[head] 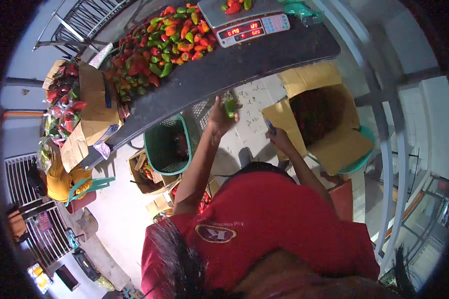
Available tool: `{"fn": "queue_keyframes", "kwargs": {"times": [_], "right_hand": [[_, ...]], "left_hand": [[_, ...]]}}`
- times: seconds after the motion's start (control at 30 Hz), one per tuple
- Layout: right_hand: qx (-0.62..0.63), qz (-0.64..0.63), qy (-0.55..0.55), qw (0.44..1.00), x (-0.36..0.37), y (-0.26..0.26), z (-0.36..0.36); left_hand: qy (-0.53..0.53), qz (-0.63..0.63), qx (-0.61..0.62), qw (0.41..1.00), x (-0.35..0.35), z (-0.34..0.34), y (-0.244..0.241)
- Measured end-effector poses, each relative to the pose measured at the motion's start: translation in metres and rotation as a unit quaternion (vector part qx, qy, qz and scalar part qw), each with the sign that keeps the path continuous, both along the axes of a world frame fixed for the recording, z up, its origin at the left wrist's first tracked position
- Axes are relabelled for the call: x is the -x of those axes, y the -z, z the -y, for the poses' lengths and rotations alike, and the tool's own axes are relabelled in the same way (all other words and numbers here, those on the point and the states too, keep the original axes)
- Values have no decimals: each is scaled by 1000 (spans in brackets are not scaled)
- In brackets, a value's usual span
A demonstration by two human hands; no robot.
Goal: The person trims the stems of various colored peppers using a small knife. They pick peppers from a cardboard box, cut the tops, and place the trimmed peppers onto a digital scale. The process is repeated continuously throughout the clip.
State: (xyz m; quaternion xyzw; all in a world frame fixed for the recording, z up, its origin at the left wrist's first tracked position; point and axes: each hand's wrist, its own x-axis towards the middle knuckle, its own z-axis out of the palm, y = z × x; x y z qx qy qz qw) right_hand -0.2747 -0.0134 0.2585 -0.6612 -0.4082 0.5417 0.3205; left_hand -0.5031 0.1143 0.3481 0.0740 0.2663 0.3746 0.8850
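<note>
My left hand [219, 120] grips a green pepper [230, 106] just off the front edge of the dark table. My right hand [280, 139] is closed around a slim blue tool [271, 127]; its exact kind is too small to tell. Beside that hand stands an open cardboard box [321, 76] with dark, shadowed contents. Up on the table, a heap of red, green and orange peppers [168, 37] lies left of a digital scale [254, 30]. A few peppers [234, 6] rest on the scale's pan.
Below the table's edge stands a green plastic basket [190, 149], with cardboard boxes [149, 185] of peppers near it. Bagged peppers [61, 108] are at the left, close to a person in yellow [60, 179]. Green plastic bags [303, 13] lie past the scale. Bits litter the tiled floor [247, 123].
</note>
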Motion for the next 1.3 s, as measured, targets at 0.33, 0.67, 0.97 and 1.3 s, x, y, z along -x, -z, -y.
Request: {"fn": "queue_keyframes", "kwargs": {"times": [0.33,0.67,0.97,1.3], "right_hand": [[27,-4,129,991,-74,-10,84],[-73,-158,396,902,-180,-23,138],[-31,-102,420,901,-261,-69,151],[67,-225,432,871,-281,-76,166]], "left_hand": [[-104,-148,-126,975,61,-195,13],[-146,-371,-463,792,-128,-97,-27],[302,-343,-539,707,-269,-25,162],[435,-607,-559,361,-347,-15,284]]}}
